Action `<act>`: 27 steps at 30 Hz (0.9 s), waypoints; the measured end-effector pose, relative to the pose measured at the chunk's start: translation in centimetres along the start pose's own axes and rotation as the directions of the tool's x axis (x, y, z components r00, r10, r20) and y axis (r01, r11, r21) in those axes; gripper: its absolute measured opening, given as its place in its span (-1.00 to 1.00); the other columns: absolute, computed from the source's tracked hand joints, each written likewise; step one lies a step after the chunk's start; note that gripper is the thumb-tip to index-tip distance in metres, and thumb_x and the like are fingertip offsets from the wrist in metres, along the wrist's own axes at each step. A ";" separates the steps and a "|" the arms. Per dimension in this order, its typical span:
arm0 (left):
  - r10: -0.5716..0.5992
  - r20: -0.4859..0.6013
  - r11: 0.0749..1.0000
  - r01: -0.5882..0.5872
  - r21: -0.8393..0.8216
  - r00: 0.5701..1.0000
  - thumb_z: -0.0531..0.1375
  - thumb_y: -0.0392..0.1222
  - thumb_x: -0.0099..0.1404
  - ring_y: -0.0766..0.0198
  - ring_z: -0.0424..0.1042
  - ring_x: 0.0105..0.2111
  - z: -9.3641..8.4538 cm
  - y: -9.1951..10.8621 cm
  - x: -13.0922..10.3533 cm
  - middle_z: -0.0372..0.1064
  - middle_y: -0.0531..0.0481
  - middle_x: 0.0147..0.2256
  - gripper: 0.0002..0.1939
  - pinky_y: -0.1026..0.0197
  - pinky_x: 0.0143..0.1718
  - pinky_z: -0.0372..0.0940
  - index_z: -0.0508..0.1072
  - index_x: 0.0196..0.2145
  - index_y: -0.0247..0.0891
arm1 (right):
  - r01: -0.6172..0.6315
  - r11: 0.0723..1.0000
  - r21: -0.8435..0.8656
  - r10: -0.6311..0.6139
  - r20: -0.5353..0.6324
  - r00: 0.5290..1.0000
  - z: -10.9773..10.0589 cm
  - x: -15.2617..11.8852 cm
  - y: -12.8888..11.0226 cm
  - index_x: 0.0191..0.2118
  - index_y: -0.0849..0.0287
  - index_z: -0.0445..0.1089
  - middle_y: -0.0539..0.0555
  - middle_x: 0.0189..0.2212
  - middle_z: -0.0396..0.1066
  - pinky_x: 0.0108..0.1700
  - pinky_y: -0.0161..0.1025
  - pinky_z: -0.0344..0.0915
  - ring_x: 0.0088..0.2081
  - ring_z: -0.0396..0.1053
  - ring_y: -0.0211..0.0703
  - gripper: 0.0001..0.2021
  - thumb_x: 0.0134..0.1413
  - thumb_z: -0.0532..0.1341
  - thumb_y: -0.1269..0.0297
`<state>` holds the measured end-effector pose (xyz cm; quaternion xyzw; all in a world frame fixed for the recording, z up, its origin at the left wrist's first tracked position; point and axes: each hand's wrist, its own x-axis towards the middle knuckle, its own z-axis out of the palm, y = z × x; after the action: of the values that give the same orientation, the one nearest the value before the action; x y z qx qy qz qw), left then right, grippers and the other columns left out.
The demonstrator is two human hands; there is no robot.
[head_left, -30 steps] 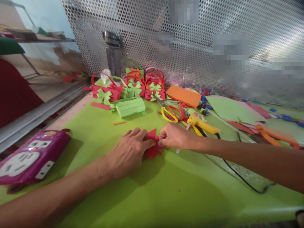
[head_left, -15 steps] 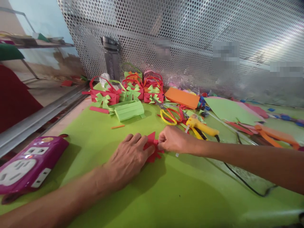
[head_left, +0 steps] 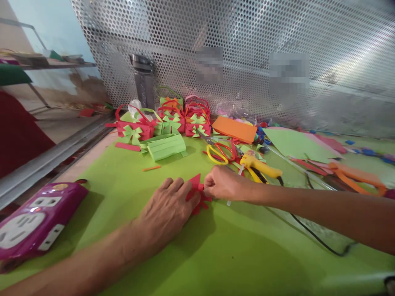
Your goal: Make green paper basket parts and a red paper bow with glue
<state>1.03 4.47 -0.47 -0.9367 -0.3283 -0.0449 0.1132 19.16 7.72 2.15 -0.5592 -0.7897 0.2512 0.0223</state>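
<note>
A red paper bow (head_left: 195, 182) with pointed ends lies on the green tabletop between my two hands. My left hand (head_left: 172, 202) rests over its left side, thumb across the paper and fingers curled down, holding it against the surface. With closed fingers, my right hand (head_left: 220, 183) pinches the bow's middle from the right; the fingertips hide that spot. Just beyond the right hand are a yellow glue gun (head_left: 262, 165) with a clear glue stick, and scissors (head_left: 219, 153) with yellow and red handles.
Small red paper baskets (head_left: 135, 130) with green bows line the back, near a folded green paper piece (head_left: 166, 147). A purple power strip (head_left: 43, 218) sits at left. Orange paper (head_left: 234, 129), green sheets (head_left: 299, 144) and a black cord (head_left: 321, 238) lie rightward. A perforated metal panel (head_left: 173, 37) stands behind.
The camera view has shifted slightly. Both hands stay on the red paper bow, with hardly any visible movement.
</note>
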 end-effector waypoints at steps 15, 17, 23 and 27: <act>0.026 0.005 0.998 -0.026 0.064 1.000 -0.02 -0.30 0.34 0.13 0.22 -0.34 -0.1 0.2 -0.1 0.26 -0.05 -0.34 -0.78 0.08 -0.35 0.09 0.36 -0.14 -0.21 | 0.039 0.999 0.002 -0.039 -0.001 0.999 -0.3 0.0 0.3 -0.63 0.23 0.41 -0.10 -0.75 0.22 -0.61 -0.40 -0.05 -0.65 0.10 -0.40 -0.85 -0.16 0.18 0.35; 0.029 -0.001 0.994 -0.029 0.104 1.000 -0.02 -0.30 0.33 0.13 0.23 -0.35 -0.2 0.4 -0.2 0.27 -0.06 -0.36 -0.80 0.07 -0.36 0.08 0.37 -0.17 -0.24 | 0.032 0.999 -0.029 -0.034 -0.039 0.999 -0.9 -0.1 0.3 -0.61 0.23 0.41 -0.08 -0.73 0.27 -0.59 -0.39 -0.03 -0.63 0.15 -0.38 -0.82 -0.11 0.17 0.29; 0.041 -0.022 0.988 -0.037 0.149 0.999 0.02 -0.29 0.31 0.14 0.24 -0.35 -0.2 0.6 -0.1 0.29 -0.08 -0.34 -0.82 0.07 -0.35 0.09 0.36 -0.17 -0.27 | 0.078 0.984 -0.161 -0.108 -0.188 0.976 -2.1 -1.2 0.3 -0.41 0.22 0.44 0.02 -0.52 0.40 -0.43 -0.34 0.06 -0.47 0.28 -0.28 -0.80 0.05 0.07 0.38; 0.018 0.006 0.990 -0.019 0.141 1.000 0.00 -0.31 0.32 0.15 0.25 -0.34 -0.3 0.7 -0.1 0.29 -0.07 -0.35 -0.82 0.07 -0.35 0.08 0.38 -0.22 -0.26 | 0.257 0.824 -0.504 -0.355 -0.106 0.929 -0.8 -2.7 0.1 -0.10 0.20 0.38 0.13 -0.34 0.42 -0.27 -0.21 0.13 -0.29 0.32 -0.12 -0.68 0.07 0.02 0.53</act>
<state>1.39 3.84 -0.35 -0.9295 -0.3221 -0.0185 0.1788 20.49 5.67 3.45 -0.4343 -0.9006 -0.0161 -0.0002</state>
